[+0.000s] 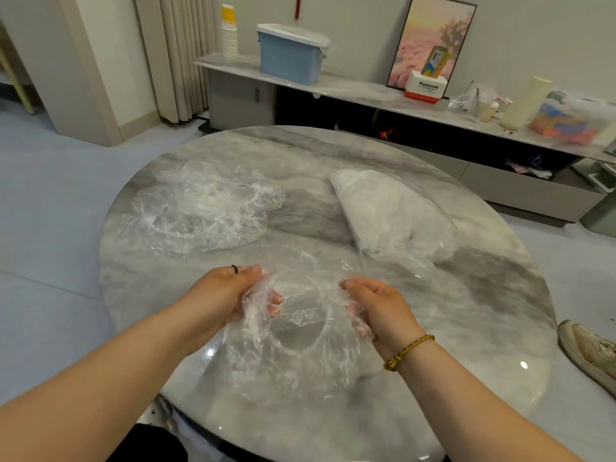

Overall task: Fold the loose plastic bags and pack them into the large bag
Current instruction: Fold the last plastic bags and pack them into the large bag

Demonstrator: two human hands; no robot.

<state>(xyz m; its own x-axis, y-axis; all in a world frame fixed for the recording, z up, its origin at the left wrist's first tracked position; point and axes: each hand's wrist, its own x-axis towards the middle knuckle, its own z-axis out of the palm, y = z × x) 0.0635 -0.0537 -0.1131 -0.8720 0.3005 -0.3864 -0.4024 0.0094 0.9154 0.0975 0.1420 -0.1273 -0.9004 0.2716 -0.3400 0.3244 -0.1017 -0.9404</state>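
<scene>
- A person's left hand [230, 295] and right hand [376, 308] hold a clear plastic bag [300, 331] between them, just above the near part of a round marble-patterned table [493, 295].
- The left hand's fingers are curled round a bunched edge of the film. A dark ring [235, 269] sits on one finger.
- The right hand grips the opposite edge, its fingers folded into the crumpled plastic. A braided yellow bracelet [408, 351] circles that wrist.
- The bag hangs slack between the two hands, wrinkled, its lower part resting on the tabletop near the person.
- A pile of loose plastic bags [196, 211] lies crumpled on the far left of the table, well apart from the hands.
- The large bag [390, 211] lies on the table's far right side, stuffed with whitish plastic, its open end turned toward the right hand.
- Beyond the table, a long low sideboard [363, 90] runs along the wall.
- On it stand a stack of paper cups [229, 36], a blue lidded storage box [288, 58] and a white-and-red box marked Panasonic [426, 90].
- A framed picture [430, 35] in pink tones leans against the wall behind the Panasonic box.
- A beige sneaker [590, 351] rests on the floor at the right edge of the view.
</scene>
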